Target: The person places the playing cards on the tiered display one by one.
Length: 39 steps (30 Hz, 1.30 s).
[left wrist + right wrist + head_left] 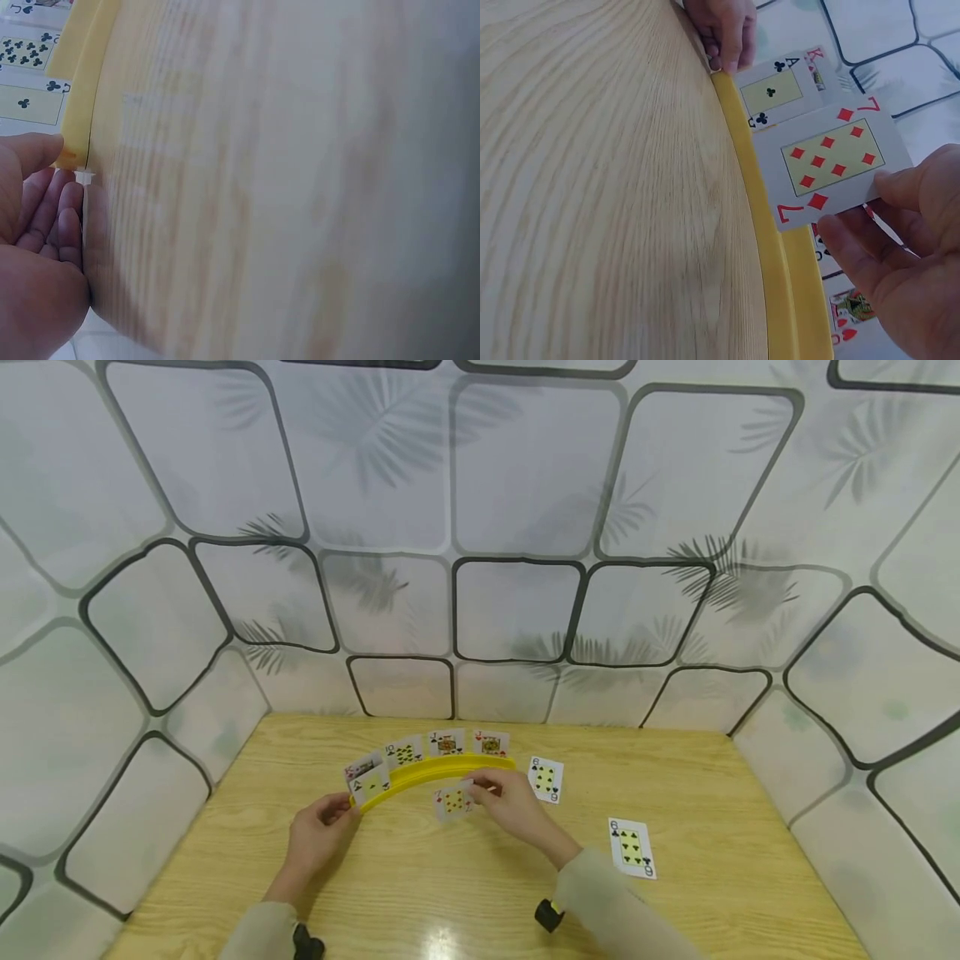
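Observation:
My right hand point(510, 806) pinches a seven of diamonds point(832, 161) by its edge between thumb and fingers. The card is tilted just in front of a curved yellow playing card holder point(427, 771). At the holder's left end, my left hand point(318, 835) grips the tip, with the thumb on it in the left wrist view. Standing in the holder are an ace of clubs point(370, 787) overlapping a red king point(363, 766), a ten of clubs point(405, 752), a black jack point(447, 742) and a red jack point(491, 743).
A six of spades point(545, 779) lies face up right of the holder. Nearer on the right is a six of clubs point(632, 848). The wooden table point(420, 885) meets patterned walls point(517, 610) at the back and sides.

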Each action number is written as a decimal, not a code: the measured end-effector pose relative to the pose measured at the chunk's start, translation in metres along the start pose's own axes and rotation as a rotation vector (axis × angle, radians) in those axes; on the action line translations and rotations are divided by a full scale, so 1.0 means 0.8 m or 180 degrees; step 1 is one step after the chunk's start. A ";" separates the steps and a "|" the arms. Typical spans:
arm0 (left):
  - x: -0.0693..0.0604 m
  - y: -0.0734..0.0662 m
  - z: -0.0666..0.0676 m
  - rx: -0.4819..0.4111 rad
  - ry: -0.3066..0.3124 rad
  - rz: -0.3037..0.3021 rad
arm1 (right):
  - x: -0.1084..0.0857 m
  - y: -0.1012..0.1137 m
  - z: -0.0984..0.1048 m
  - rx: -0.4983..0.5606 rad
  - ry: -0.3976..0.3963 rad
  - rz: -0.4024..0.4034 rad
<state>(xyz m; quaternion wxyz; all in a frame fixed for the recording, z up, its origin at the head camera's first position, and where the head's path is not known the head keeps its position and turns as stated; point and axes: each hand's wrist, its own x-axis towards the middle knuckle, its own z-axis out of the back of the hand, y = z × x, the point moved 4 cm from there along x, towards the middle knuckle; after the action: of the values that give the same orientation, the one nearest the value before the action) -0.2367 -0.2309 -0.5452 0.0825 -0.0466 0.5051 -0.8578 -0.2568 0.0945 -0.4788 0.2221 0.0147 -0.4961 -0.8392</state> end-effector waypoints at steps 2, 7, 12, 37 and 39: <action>0.000 0.000 0.000 0.0009 -0.0006 -0.0002 | 0.009 0.001 -0.006 0.0001 -0.0047 -0.0041; -0.001 -0.001 0.000 0.0019 -0.0033 -0.0061 | 0.028 0.004 -0.019 0.0002 -0.0160 -0.0113; -0.001 -0.002 0.000 -0.0020 -0.0029 -0.0019 | 0.042 0.005 -0.029 -0.0042 -0.0214 -0.0119; -0.003 -0.003 -0.001 -0.0114 -0.0028 0.0042 | 0.090 0.003 -0.075 -0.0071 -0.0343 0.0015; -0.003 -0.003 -0.001 -0.0107 -0.0028 0.0058 | 0.091 0.003 -0.077 -0.0059 -0.0354 0.0031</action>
<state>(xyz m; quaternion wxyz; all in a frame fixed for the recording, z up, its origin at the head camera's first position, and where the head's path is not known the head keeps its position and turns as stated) -0.2347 -0.2288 -0.5435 0.0917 -0.0471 0.5195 -0.8482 -0.3066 0.0145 -0.4937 0.1984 -0.0363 -0.4999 -0.8423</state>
